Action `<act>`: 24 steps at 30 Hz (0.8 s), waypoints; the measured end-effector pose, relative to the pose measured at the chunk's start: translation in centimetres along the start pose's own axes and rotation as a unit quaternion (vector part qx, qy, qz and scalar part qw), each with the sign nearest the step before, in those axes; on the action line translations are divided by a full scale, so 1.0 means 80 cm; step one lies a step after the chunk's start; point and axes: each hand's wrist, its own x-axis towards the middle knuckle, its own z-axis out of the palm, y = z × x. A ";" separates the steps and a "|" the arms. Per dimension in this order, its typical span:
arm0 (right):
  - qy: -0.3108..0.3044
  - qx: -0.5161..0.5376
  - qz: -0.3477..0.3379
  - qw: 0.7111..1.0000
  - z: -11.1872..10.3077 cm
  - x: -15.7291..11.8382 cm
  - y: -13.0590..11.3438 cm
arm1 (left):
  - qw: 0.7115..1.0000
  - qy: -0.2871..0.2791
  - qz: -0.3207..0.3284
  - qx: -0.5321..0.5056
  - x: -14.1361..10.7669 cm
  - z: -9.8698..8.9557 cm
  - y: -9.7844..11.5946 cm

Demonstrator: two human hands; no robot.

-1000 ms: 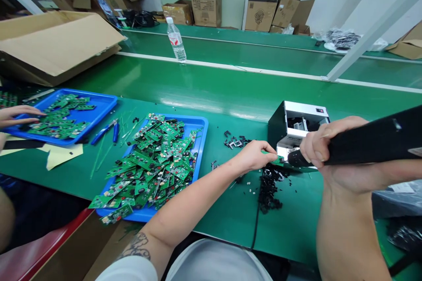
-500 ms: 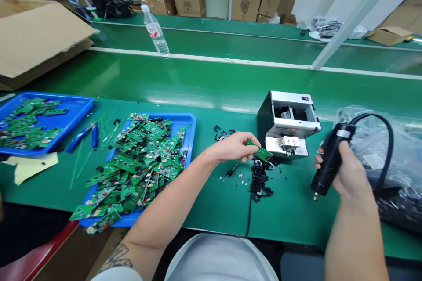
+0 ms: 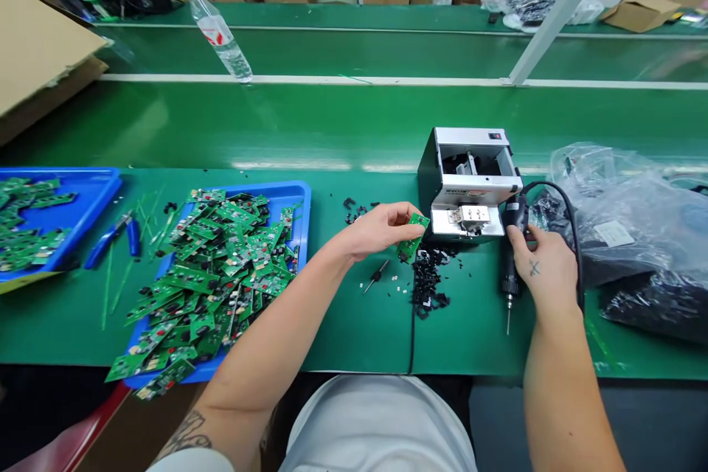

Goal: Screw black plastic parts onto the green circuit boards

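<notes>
My left hand (image 3: 387,228) pinches a green circuit board (image 3: 412,237), held above the table in front of the silver and black machine (image 3: 476,184). Beneath the board lie a heap of small black parts (image 3: 430,284) and a loose screwdriver bit (image 3: 376,276). My right hand (image 3: 542,258) is wrapped round a black electric screwdriver (image 3: 512,254), upright with its tip down, just right of the machine. More boards are heaped in a blue tray (image 3: 303,236) left of my left hand.
Blue pliers (image 3: 110,240) lie between that tray and a second blue tray (image 3: 88,217). Clear plastic bags (image 3: 641,221) sit at the right. A water bottle (image 3: 218,33) stands at the back, and a cardboard box (image 3: 44,51) is at the far left.
The electric screwdriver has moved in beside the machine and now points straight down. The circuit board has turned more upright in my left hand. The whole view has shifted a little.
</notes>
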 end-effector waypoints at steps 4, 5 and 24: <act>0.051 -0.006 -0.096 0.994 -0.020 -0.044 -0.022 | 0.999 -0.034 -0.011 -0.008 -0.002 0.005 0.003; 0.036 0.002 -0.134 0.990 -0.024 -0.059 -0.028 | 0.999 -0.039 -0.013 -0.012 -0.002 0.006 0.004; -0.278 0.178 -0.240 0.913 -0.004 -0.122 -0.033 | 0.997 -0.076 -0.012 -0.008 -0.001 0.010 -0.005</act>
